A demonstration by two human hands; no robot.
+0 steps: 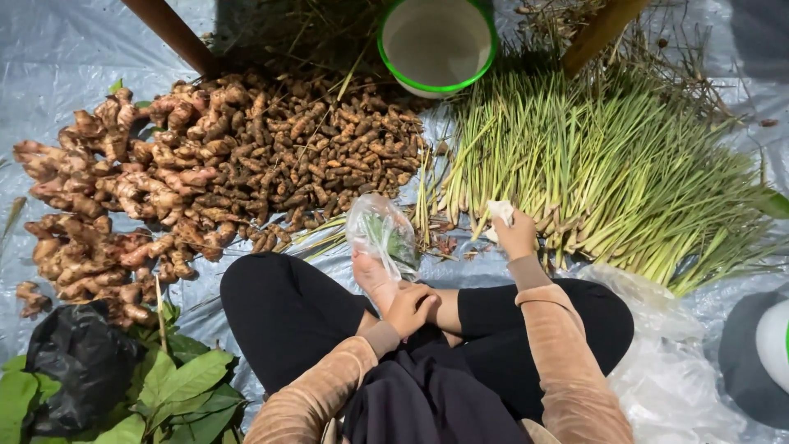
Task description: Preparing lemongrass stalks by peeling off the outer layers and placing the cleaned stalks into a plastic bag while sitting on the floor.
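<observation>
Green stalks of lemongrass (608,164) lie fanned out on a grey plastic sheet (49,49). At the near edge of the lemongrass the right hand (515,233) is closed around a small pale scrap (499,211). Left of the lemongrass, a clear plastic bag (382,234) with green bits stands by the person's foot, where the left hand (408,308) rests, fingers loosely curled, holding nothing. Further left sit small brown roots (329,148) and ginger (107,205).
</observation>
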